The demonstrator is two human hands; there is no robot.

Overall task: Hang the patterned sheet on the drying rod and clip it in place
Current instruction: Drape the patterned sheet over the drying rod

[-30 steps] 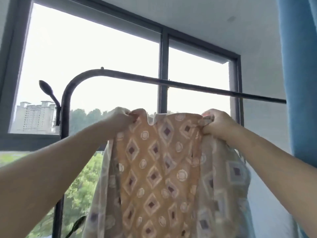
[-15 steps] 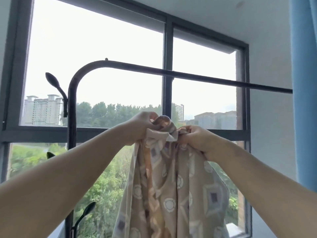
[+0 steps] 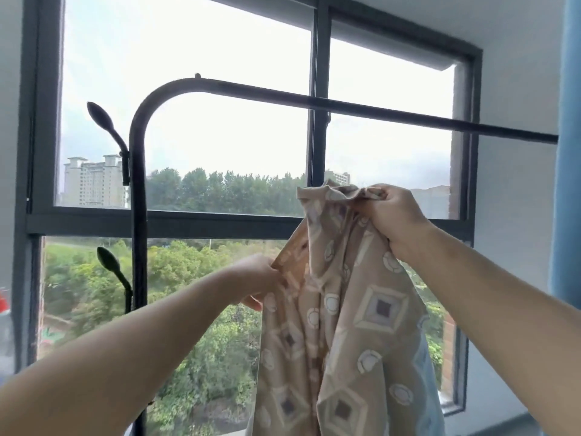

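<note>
Below the curved metal rod (image 3: pixel 314 100), both hands bunch soft diamond-patterned sheet (image 3: pixel 339 325).

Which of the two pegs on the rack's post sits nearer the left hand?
The lower peg, roughly level with the left hand gripping the sheet; the upper peg sits far higher, near the rod's bend.

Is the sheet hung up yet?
Not hung yet. Nothing looks done: the drying rod is bare. In hand: the right hand grips the patterned sheet bunched at its top, the left hand holds its edge lower down, below the rod. Left: draping it over and clipping; no clips show.
</note>
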